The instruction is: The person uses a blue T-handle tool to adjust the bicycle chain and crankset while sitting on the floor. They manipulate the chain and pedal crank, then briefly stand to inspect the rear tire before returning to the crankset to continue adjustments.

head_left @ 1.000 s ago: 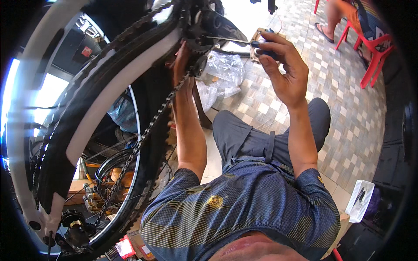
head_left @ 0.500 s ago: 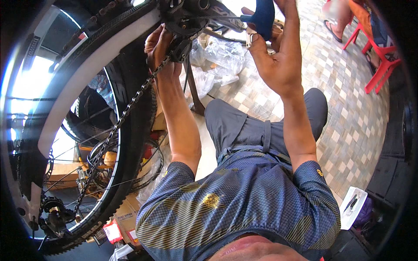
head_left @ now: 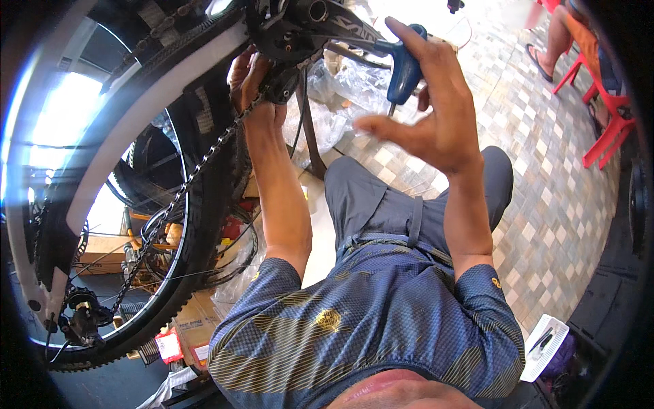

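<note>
At the top, a blue T-handle hex key (head_left: 406,71) has its shaft pointing left to the bicycle's crank area (head_left: 283,41). A short metal tip pokes from the handle's lower end. My right hand (head_left: 443,116) is around this handle with fingers spread; the index finger reaches over its top, and the blurred thumb stands away from it. My left hand (head_left: 251,78) is up beside the chain (head_left: 197,170), under the crank area. Its fingers curl behind the dark parts there, so what they grip is hidden. The chain hangs slack down to the rear derailleur (head_left: 85,320).
A bicycle wheel (head_left: 184,259) and light grey frame tube (head_left: 102,160) fill the left side. Clear plastic bags (head_left: 351,85) lie on the tiled floor beyond my arms. A red chair (head_left: 606,116) with a seated person is at right. A white tray (head_left: 546,347) stands at lower right.
The blue handle has turned to a slant, its lower end swinging down and left. My right thumb has come off and moved left. The left hand stays in place; the view has shifted slightly.
</note>
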{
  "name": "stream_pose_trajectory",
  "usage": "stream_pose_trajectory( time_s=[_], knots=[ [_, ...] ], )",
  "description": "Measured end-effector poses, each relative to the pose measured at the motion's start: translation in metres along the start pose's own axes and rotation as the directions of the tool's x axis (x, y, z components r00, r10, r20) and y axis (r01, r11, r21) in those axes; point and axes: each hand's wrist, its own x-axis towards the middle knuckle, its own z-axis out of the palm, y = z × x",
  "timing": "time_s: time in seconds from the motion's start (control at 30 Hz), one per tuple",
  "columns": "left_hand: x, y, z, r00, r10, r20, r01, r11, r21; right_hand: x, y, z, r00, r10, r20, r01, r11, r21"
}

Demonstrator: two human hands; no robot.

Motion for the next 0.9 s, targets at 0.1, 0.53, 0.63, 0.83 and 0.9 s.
stream_pose_trajectory(
  time_s=[0.1,0.53,0.63,0.83,0.9],
  knots=[
    [-0.002,0.002,0.003,1.000,-0.001,-0.026,0.000,1.000,-0.030,0.001,0.002,0.005,0.996,-0.087,-0.033,0.089,0.992,0.088],
    [-0.004,-0.018,-0.025,0.975,-0.216,-0.059,0.200,0.958,-0.205,0.012,0.006,-0.014,0.943,0.100,-0.316,0.101,0.823,0.559],
    [-0.024,-0.063,0.015,0.906,-0.373,-0.201,0.353,0.927,-0.129,0.020,0.022,-0.025,0.932,0.018,-0.361,0.164,0.869,0.467],
    [-0.025,-0.113,0.072,0.875,-0.454,-0.166,0.434,0.890,-0.142,0.038,0.037,-0.022,0.963,0.035,-0.266,0.086,0.899,0.430],
    [-0.018,-0.123,0.077,0.896,-0.421,-0.139,0.397,0.901,-0.173,0.044,0.037,-0.013,0.959,0.026,-0.282,0.108,0.886,0.450]
  ],
)
